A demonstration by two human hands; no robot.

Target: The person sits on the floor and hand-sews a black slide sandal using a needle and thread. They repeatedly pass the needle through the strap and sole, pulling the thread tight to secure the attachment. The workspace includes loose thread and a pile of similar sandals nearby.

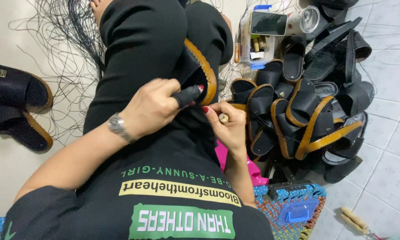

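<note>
Seated on the floor, sandal [199, 71] wedged on the lap. Left hand [153, 106], forefinger in a dark sleeve, grip pressed together against the sandal's black strap; right hand [226, 122] just below the sandal, fingertips pinching at the tan-edged sole. Right of the sandal, a pile of sandals [302, 111]; far left, one pair [17, 104] apart. Loose black thread [62, 40] lies about. Stitching looks mid-way.

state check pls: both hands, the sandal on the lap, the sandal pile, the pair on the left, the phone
left hand: closed on the sandal, black cover on one finger
right hand: pinched at the sandal's edge, ring on
sandal: on the lap, tilted on edge
sandal pile: heaped, overlapping
sandal pair: lying flat on the floor
phone: screen dark, propped on a box
</note>
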